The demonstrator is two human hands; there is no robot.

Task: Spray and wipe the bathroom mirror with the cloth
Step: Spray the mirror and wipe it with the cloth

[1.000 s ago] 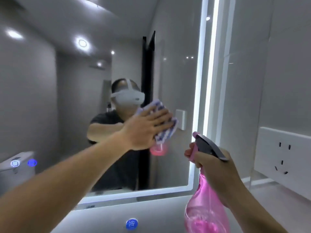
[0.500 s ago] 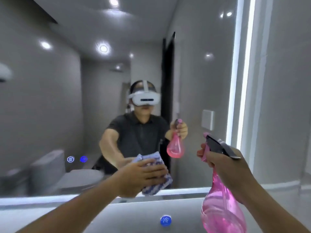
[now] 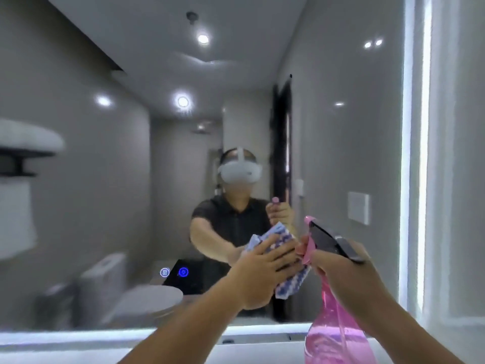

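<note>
A large bathroom mirror [image 3: 341, 153] with lit strips along its right and bottom edges fills the view. My left hand [image 3: 262, 271] presses a blue-and-white checked cloth [image 3: 291, 285] flat against the lower middle of the glass, fingers spread over it. My right hand [image 3: 349, 274] grips the neck of a pink spray bottle [image 3: 333, 334] with a dark trigger head [image 3: 333, 241], held upright just right of the cloth and close to the glass. The bottle's base is cut off by the bottom of the frame.
The mirror reflects a person with a white headset, a toilet [image 3: 126, 292] at lower left, a towel shelf [image 3: 23, 153] at the left and ceiling spotlights. Two blue touch icons [image 3: 174, 272] glow on the glass. A grey wall [image 3: 462, 153] borders the mirror on the right.
My left hand with the cloth moved down from the upper middle of the glass, then up and right toward the spray bottle. The view shifted left and upward. The bottle stayed upright in my right hand.
</note>
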